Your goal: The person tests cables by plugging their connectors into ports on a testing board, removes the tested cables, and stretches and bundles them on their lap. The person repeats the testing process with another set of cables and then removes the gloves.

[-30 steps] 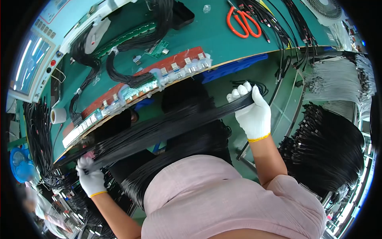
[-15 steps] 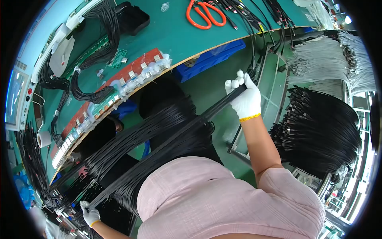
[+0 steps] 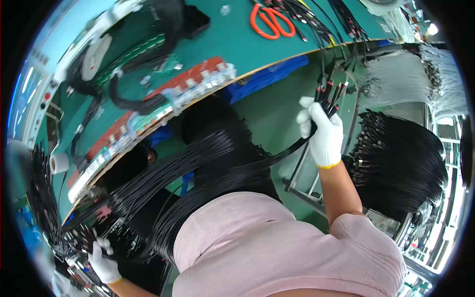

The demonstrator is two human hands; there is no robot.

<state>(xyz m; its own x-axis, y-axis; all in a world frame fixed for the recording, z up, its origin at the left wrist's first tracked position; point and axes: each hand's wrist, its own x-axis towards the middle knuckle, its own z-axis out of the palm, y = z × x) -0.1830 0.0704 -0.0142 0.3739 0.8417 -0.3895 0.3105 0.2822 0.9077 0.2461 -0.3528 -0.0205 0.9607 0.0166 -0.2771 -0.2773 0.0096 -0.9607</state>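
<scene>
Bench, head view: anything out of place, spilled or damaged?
No spill or damage visible. Slightly untidy: a small clear scrap lies loose on the green bench, looking like stray plastic, and some black cables droop over the bench edge, where they might snag. Fine detail is too blurred to judge.

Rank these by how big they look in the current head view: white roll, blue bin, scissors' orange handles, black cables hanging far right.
1. Black cables
2. Blue bin, partly hidden
3. Orange handles
4. White roll
</scene>
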